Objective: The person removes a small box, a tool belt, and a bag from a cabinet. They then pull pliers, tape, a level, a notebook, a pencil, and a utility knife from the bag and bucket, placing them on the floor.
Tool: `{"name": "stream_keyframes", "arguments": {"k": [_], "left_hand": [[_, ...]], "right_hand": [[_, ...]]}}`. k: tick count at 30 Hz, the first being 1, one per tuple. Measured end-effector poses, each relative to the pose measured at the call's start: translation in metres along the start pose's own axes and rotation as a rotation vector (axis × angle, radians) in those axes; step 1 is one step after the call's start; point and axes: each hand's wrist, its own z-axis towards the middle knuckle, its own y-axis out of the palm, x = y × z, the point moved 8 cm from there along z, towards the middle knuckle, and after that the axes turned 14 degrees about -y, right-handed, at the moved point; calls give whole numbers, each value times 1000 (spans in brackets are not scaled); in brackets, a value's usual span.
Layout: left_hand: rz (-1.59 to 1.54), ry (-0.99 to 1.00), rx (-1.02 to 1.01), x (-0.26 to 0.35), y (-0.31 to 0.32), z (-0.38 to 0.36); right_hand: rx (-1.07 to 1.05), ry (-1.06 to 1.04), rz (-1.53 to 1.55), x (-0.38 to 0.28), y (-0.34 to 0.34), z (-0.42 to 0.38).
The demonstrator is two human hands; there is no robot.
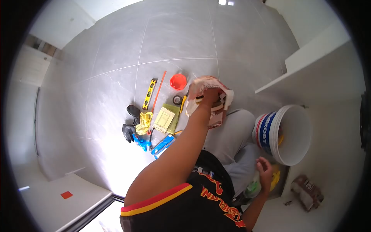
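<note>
My left hand [211,94] reaches down into the mouth of a crumpled pink and white bag [224,116]; its fingers are hidden inside. Dark and yellowish items show in the opening around the hand. My right hand [264,167] is by my knee, its fingers loosely bent and apart, holding nothing. It is just below a white bucket [295,135] with a blue and red label, without touching it. Behind this hand are a green item [252,188] and a yellow item [275,178], both partly hidden.
On the grey floor lie a yellow level [149,94], a red stick [159,91], a red container [178,82], a tape roll [177,100], pads [164,119], black gloves [133,112], yellow plastic [144,123] and a blue package [163,144]. A brown bag [307,192] lies right.
</note>
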Motion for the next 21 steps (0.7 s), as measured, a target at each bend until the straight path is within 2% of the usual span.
{"name": "stream_keyframes", "arguments": {"k": [1, 3, 5, 6, 9, 11, 13, 15, 19, 21], "left_hand": [[-122, -3, -69, 3, 7, 8], [-137, -67, 3, 3, 10, 12], [-175, -164, 194, -1, -1, 8], [-186, -159, 197, -2, -10, 6], [-233, -60, 61, 1, -7, -2], [-110, 105, 31, 14, 2, 0], [-119, 130, 58, 12, -6, -25], [-126, 274, 85, 11, -36, -61], [-346, 316, 17, 6, -18, -33], [-127, 222, 47, 9, -7, -14]], "right_hand": [[-11, -20, -18, -2, 4, -1], [-30, 23, 7, 0, 11, -5], [-31, -11, -6, -4, 16, -7], [-27, -29, -7, -7, 18, -8], [-32, -39, -46, -23, 24, -10], [-26, -58, -14, -23, 28, -5], [-22, -71, 22, -27, 37, -1], [-75, -95, -30, -42, 50, 7], [-166, -152, -53, -54, 72, 25], [-153, -176, -27, -59, 75, 27]]}}
